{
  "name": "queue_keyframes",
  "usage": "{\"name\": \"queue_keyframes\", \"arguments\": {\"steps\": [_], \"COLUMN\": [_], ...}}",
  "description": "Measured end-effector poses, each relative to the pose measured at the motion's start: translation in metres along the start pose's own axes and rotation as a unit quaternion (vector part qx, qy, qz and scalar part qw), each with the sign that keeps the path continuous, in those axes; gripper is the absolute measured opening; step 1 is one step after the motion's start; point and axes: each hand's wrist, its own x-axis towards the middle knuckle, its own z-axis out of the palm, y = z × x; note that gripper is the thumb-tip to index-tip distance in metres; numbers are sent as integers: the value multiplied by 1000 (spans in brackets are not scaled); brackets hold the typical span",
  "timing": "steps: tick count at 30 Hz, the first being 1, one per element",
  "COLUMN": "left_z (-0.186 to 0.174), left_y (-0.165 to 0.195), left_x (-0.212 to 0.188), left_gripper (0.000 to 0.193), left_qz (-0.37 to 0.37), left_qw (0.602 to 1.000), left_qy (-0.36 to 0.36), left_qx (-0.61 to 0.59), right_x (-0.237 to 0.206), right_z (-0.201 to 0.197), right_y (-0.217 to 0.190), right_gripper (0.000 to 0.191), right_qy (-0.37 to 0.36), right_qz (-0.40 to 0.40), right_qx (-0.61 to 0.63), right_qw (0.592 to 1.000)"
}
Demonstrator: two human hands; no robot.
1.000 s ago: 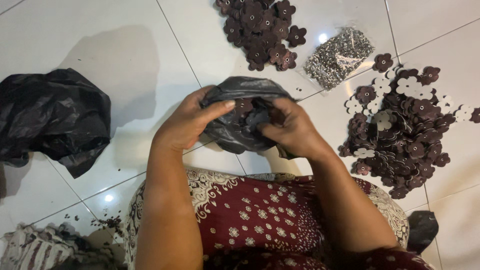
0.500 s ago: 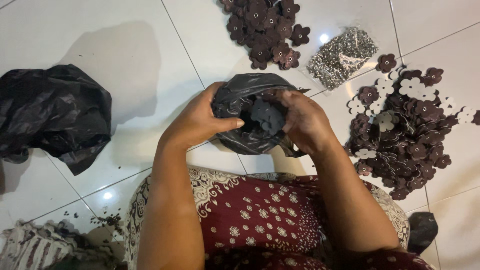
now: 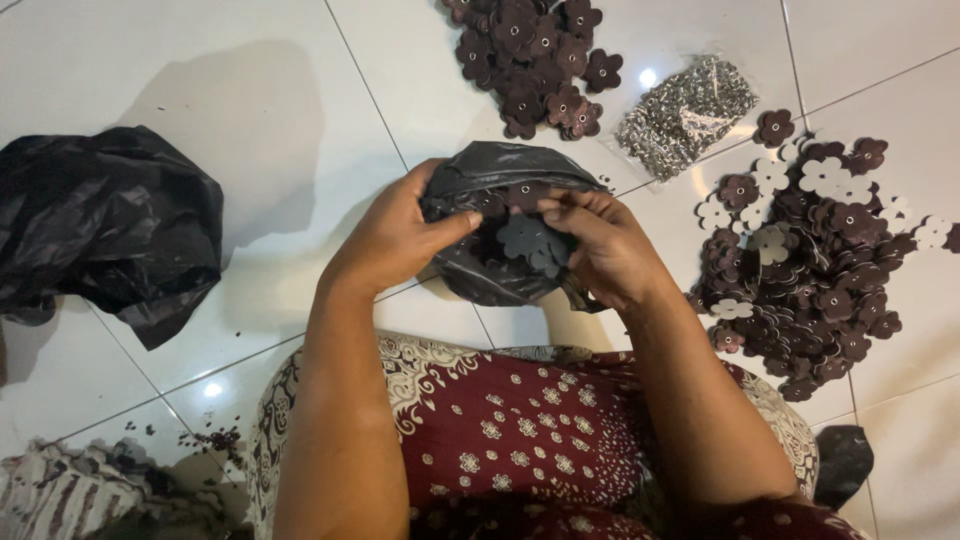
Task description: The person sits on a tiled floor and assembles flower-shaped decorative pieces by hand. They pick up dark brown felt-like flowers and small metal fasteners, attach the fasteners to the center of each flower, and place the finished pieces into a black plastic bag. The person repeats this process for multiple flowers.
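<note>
So my left hand (image 3: 400,235) now grips the rim of the small black bag (image 3: 505,225) at 9 o'clock, fingers pressed on the plastic. Since half a second back, my right hand (image 3: 600,250) has slid off the bag's top and is now pinching a stack of dark flowers (image 3: 530,240) at its mouth. The loose pile (image 3: 810,260) sits at 3 o'clock on the floor, the big bag (image 3: 100,230) at 9.

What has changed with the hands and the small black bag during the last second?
The right hand now pinches a few dark flower pieces at the mouth of the small black bag; earlier it gripped the bag's side. The left hand still holds the rim. The floor piles are unchanged.
</note>
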Motion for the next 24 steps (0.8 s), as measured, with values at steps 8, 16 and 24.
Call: {"name": "queue_keyframes", "arguments": {"steps": [8, 16, 24], "left_z": [-11, -14, 4], "left_y": [-7, -1, 15], "left_x": [1, -2, -6], "left_gripper": [43, 50, 42], "left_qz": [0, -106, 167], "left_qw": [999, 984, 940], "left_qy": [-5, 8, 254], "left_qx": [37, 140, 155], "right_x": [-4, -10, -9], "right_z": [10, 21, 17], "right_y": [-4, -7, -8], "right_gripper": [7, 10, 3], "right_qy": [32, -30, -6], "right_qz": [22, 15, 23], "right_qx": [-115, -232, -62], "right_qw": [993, 972, 998]}}
